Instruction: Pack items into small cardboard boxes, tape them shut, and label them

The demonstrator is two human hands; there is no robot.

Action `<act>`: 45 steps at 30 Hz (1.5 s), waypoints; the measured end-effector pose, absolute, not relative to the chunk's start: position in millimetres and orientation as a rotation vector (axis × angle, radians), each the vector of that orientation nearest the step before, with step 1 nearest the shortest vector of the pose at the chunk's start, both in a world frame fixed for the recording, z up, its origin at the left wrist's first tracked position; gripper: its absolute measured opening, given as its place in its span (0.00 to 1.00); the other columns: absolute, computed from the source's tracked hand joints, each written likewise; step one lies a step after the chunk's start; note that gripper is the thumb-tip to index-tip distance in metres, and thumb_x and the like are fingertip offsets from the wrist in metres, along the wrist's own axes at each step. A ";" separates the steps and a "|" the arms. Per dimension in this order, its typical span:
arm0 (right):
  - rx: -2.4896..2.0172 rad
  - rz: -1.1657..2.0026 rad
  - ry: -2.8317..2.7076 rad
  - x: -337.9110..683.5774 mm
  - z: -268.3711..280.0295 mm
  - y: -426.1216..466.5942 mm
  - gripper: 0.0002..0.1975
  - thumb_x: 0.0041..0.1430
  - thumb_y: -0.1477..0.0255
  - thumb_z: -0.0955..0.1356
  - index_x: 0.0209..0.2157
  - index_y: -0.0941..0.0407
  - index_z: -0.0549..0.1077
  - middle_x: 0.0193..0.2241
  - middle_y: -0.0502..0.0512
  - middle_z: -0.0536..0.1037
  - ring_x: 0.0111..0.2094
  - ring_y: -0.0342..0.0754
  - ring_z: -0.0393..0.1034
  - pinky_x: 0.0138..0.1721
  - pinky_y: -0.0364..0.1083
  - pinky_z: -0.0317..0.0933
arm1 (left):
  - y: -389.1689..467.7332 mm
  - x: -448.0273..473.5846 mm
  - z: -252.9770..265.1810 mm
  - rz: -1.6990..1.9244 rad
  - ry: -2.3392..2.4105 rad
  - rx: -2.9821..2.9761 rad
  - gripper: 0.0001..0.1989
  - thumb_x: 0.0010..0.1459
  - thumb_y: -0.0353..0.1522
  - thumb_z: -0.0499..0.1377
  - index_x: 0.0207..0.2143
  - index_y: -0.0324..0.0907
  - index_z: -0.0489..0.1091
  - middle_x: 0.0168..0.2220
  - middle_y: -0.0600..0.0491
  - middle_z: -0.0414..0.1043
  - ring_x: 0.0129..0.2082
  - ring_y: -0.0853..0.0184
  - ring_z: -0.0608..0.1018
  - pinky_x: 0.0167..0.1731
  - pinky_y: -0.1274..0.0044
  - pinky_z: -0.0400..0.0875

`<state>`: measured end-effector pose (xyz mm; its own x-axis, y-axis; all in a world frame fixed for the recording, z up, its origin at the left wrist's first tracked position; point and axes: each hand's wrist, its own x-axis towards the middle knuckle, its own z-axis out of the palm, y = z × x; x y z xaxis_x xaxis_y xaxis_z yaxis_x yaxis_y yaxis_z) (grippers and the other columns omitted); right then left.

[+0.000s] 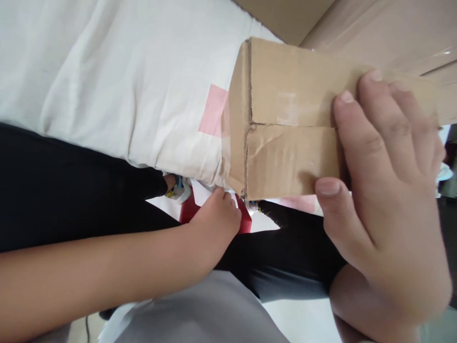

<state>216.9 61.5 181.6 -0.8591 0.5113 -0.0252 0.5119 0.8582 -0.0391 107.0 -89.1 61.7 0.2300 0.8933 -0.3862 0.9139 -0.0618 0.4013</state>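
The brown rectangular cardboard box [285, 162] lay at the creased white cloth [89, 71]'s edge. The right hand [392, 176] rested on it, thumb and fingers spread; the left hand [217, 214] curled by the cloth's edge, its fingertips' grip unclear.

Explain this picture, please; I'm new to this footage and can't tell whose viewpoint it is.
There's no machine: a person works bare-handed, and a camera on their head looks forward and down. The right hand rests, fingers spread, on a cardboard box. The left hand is by the edge of the white cloth, below the box's near corner; whether it grips anything is hidden. A pink patch shows on the cloth beside the box.
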 end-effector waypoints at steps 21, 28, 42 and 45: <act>0.791 -0.051 3.037 217.7 179.1 64.0 0.35 0.73 0.52 0.51 0.72 0.57 0.53 0.73 0.62 0.50 0.73 0.66 0.43 0.69 0.70 0.41 | -82.8 103.8 83.8 -0.222 1.571 1.957 0.12 0.45 0.36 0.71 0.34 0.44 0.80 0.36 0.46 0.79 0.46 0.48 0.76 0.58 0.55 0.60; 0.780 -0.033 3.049 218.5 178.2 64.7 0.36 0.72 0.52 0.51 0.72 0.58 0.53 0.73 0.62 0.50 0.73 0.65 0.43 0.70 0.68 0.41 | -83.9 103.5 84.2 -0.216 1.593 1.965 0.07 0.47 0.34 0.70 0.30 0.44 0.79 0.35 0.46 0.78 0.45 0.49 0.76 0.59 0.55 0.58; 0.784 0.007 3.046 217.2 177.2 63.3 0.37 0.72 0.51 0.49 0.72 0.59 0.54 0.73 0.62 0.51 0.73 0.66 0.43 0.71 0.64 0.40 | -95.6 118.5 64.3 -0.089 1.684 1.830 0.07 0.53 0.36 0.67 0.32 0.42 0.79 0.33 0.45 0.77 0.49 0.47 0.74 0.56 0.54 0.59; 0.770 0.007 3.054 217.4 177.4 63.1 0.38 0.72 0.52 0.49 0.72 0.61 0.54 0.73 0.63 0.51 0.73 0.66 0.44 0.71 0.64 0.40 | -96.7 120.8 62.7 -0.019 1.707 1.794 0.08 0.53 0.35 0.66 0.35 0.41 0.79 0.34 0.44 0.77 0.51 0.46 0.73 0.57 0.54 0.58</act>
<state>217.4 63.1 177.4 -0.8805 0.4740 0.0087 0.4740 0.8805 0.0023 120.8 -96.7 62.7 0.1511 0.8875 -0.4353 0.8970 0.0619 0.4376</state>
